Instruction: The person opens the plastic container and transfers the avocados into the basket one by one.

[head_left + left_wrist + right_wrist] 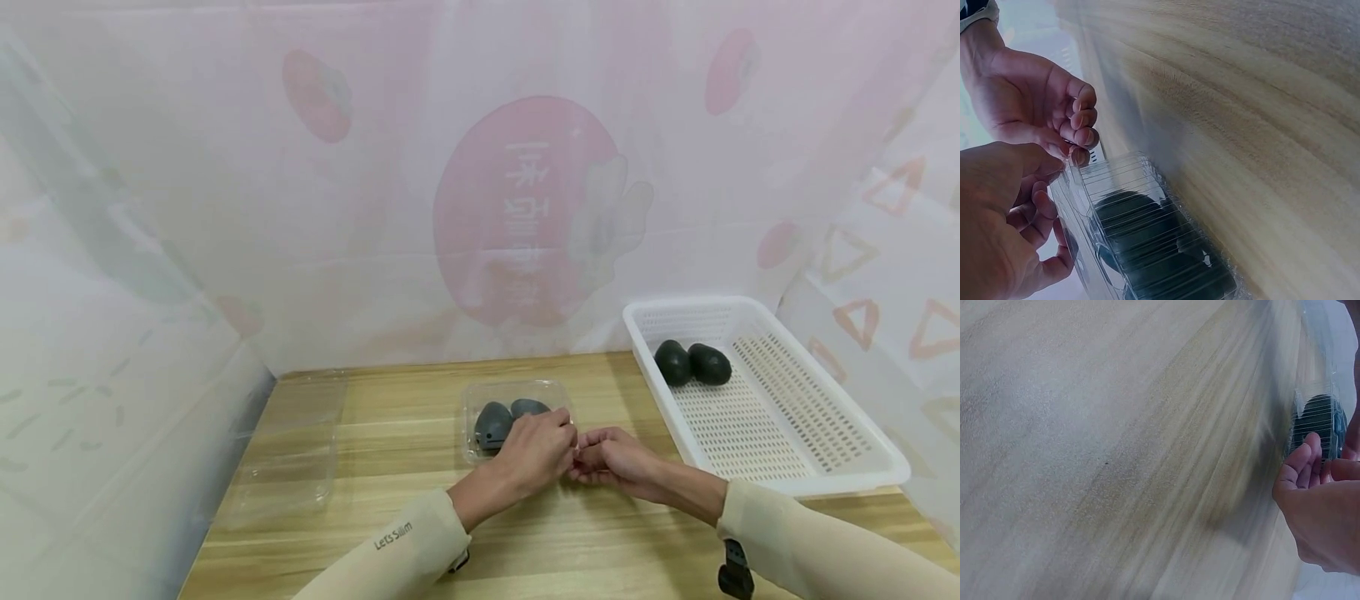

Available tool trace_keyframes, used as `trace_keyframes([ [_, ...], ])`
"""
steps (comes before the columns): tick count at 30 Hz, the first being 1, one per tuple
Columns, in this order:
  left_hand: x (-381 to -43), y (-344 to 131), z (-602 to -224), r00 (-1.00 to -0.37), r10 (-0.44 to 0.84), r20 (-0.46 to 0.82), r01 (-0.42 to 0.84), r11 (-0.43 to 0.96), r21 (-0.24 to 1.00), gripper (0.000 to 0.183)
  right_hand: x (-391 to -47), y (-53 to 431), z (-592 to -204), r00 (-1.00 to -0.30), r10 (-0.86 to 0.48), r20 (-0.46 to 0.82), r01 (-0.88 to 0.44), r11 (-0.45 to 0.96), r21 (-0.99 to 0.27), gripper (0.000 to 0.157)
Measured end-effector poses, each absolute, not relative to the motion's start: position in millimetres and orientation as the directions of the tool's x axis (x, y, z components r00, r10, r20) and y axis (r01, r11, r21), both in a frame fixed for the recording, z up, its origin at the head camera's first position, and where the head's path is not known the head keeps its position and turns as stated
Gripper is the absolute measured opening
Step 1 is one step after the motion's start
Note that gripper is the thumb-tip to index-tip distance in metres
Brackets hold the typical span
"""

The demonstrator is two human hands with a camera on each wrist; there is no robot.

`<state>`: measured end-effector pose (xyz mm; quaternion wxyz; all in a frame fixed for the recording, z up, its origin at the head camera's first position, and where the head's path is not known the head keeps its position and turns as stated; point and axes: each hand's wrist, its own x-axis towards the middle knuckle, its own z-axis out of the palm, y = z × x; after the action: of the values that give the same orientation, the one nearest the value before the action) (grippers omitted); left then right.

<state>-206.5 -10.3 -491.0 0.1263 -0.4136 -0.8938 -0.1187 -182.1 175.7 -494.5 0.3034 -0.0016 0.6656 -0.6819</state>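
A clear plastic clamshell box (480,390) sits on the wooden table with dark green avocados (493,423) inside; its ribbed side wall faces the left wrist view. My left hand (534,450) reaches over the box's near right part and pinches its rim at the corner, covering some of the contents. At the same corner, my right hand (617,462) has its thumb and curled fingers together on the plastic edge. Both hands' fingertips meet there in the left wrist view. From the right wrist view, the right hand (1319,500) partly hides the box.
A white perforated basket (750,467) stands on the right with two avocados (690,365) in its far left corner. Stacked-looking clear plastic packaging (288,450) lies at the table's left side. Printed sheeting (375,208) walls in the back and sides.
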Motion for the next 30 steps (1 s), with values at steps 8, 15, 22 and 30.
trace_keyframes([
  [8, -206.5, -10.2, -493.3, -0.623, 0.704, 0.342, 0.770, 0.628, 0.111, 0.010, -182.3, 175.8, -492.6, -0.814, -0.408, -0.413, 0.416, 0.087, -0.905, 0.015],
  [15, -206.8, -11.4, -494.3, -0.611, 0.709, 0.353, 0.779, 0.617, 0.108, 0.007, -184.1, 176.9, -491.3, -0.800, -0.432, -0.417, 0.408, 0.117, -0.905, 0.013],
  [22, -205.8, -21.0, -490.1, -0.570, 0.730, 0.377, 0.812, 0.570, 0.123, 0.011, -186.1, 178.7, -486.5, -0.801, -0.435, -0.412, 0.339, 0.238, -0.910, 0.021],
  [30, -211.6, -56.7, -484.1, -0.590, 0.640, 0.492, 0.786, 0.595, 0.170, 0.014, -189.6, 173.7, -471.5, -0.891, -0.351, -0.288, 0.025, 0.596, -0.802, 0.037],
])
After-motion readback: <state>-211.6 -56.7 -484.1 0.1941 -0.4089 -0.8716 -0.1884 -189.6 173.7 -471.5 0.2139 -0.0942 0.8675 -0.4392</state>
